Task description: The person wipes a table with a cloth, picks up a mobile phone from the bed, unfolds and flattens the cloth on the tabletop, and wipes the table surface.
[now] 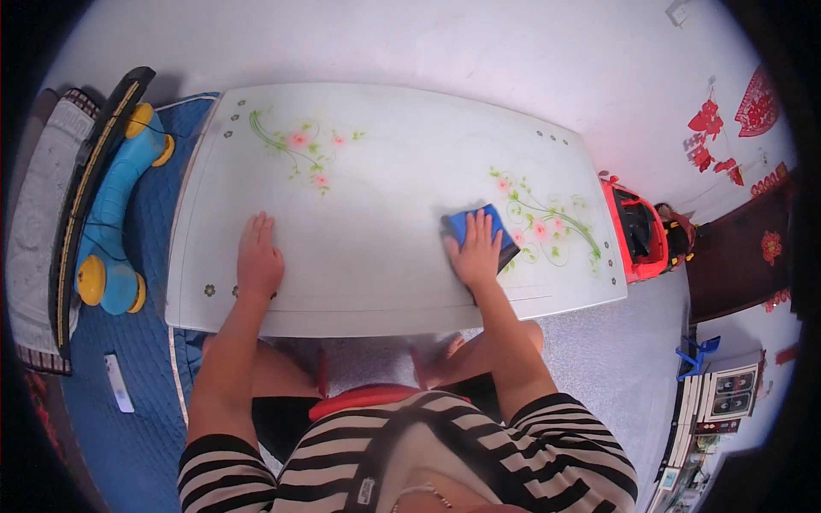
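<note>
A white glass tabletop (376, 248) with pink flowers and green vines printed on it lies in front of me. My right hand (477, 253) presses a folded blue cloth (462, 224) against it, right of the middle. The fingers are spread over the cloth, and a dark edge of it shows beside the palm. Toward the table's left side, my left hand (259, 263) lies on the glass with its fingers stretched out and nothing in it.
Left of the table, a blue quilted cover (128, 368) carries a blue and yellow toy (107, 218), a long dark keyboard-like object (94, 192) and a white phone-like object (119, 383). A red toy car (637, 231) stands beyond the right edge. I sit on a red seat (368, 398).
</note>
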Demonstrator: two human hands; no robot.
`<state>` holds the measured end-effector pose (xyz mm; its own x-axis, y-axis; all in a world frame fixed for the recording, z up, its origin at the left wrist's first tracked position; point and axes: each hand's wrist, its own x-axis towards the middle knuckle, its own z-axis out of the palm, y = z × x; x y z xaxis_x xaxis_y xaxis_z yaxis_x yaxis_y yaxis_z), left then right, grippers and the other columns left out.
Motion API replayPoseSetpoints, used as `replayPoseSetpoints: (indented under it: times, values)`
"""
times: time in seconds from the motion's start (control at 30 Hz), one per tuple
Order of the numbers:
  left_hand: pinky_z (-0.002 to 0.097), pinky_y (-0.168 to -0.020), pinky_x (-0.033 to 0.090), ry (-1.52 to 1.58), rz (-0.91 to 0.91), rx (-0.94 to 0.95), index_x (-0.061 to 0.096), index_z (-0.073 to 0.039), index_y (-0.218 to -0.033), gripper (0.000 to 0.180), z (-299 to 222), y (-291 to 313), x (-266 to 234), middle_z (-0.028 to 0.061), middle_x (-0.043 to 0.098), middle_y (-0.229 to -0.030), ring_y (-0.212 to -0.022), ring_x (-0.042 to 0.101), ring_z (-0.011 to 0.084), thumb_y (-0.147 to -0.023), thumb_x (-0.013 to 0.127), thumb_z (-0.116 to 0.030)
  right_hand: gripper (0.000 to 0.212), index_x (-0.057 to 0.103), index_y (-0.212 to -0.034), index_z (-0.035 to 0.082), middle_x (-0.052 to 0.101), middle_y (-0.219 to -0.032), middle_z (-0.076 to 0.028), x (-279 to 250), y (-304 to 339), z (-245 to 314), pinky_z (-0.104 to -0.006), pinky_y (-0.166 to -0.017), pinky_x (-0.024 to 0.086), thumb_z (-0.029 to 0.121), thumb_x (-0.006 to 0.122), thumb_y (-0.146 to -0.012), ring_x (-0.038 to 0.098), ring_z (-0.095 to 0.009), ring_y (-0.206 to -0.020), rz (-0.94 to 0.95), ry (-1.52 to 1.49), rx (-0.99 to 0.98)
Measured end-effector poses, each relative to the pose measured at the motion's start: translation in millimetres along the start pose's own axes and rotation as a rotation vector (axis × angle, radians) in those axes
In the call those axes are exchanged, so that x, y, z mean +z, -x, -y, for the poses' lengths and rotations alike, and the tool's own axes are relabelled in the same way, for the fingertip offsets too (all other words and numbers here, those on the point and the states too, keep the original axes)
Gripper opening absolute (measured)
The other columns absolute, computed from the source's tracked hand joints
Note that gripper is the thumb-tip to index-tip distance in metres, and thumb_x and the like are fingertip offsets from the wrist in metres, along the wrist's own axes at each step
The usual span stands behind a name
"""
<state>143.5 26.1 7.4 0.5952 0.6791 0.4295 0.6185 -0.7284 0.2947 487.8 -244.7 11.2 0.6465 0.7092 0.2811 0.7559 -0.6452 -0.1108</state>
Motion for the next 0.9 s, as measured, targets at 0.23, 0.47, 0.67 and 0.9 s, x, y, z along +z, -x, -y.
replayPoseSetpoints:
  times: [0.23,0.47,0.67,0.9]
  values:
    - [0.0452,-0.121,0.031,0.038,0.057,-0.056,0.05,0.0,-0.138,0.05,3.6,2.1,3.4,0.0202,0.046,-0.151,-0.144,0.037,0.0378,-0.088,0.05,0.0,0.079,0.039,-0.15,-0.002,0.031,-0.161,-0.023,-35.1,76.4,61.5,-0.0612,-0.121,0.017,0.044,0.065,-0.091,0.024,-0.038,-0.152,0.152,-0.078,-0.201]
    - [0.0464,-0.118,0.036,-0.003,0.005,-0.025,0.053,0.0,-0.134,0.048,1.1,4.2,6.2,0.0186,0.048,-0.15,-0.142,0.041,0.0381,-0.086,0.053,0.0,0.077,0.039,-0.15,-0.001,0.033,-0.16,-0.022,-27.1,59.7,87.2,-0.0596,-0.121,0.015,0.042,0.065,-0.092,0.024,-0.039,-0.152,0.126,-0.144,-0.309]
    - [0.0449,-0.119,0.035,0.011,0.055,-0.039,0.052,0.001,-0.136,0.052,-5.6,2.1,-7.2,0.0197,0.047,-0.15,-0.142,0.04,0.0377,-0.085,0.053,0.0,0.073,0.043,-0.148,-0.001,0.035,-0.159,-0.021,-4.5,-9.4,111.3,-0.0584,-0.122,0.016,0.043,0.064,-0.094,0.026,-0.038,-0.151,0.107,-0.108,-0.317]
    - [0.0448,-0.122,0.029,0.006,0.101,-0.023,0.048,0.003,-0.14,0.058,-4.8,1.7,-6.1,0.0211,0.044,-0.152,-0.145,0.036,0.0377,-0.082,0.052,0.002,0.072,0.043,-0.149,0.001,0.033,-0.161,-0.019,37.5,-106.9,121.1,-0.0575,-0.123,0.014,0.048,0.057,-0.096,0.024,-0.034,-0.153,0.033,-0.126,-0.313]
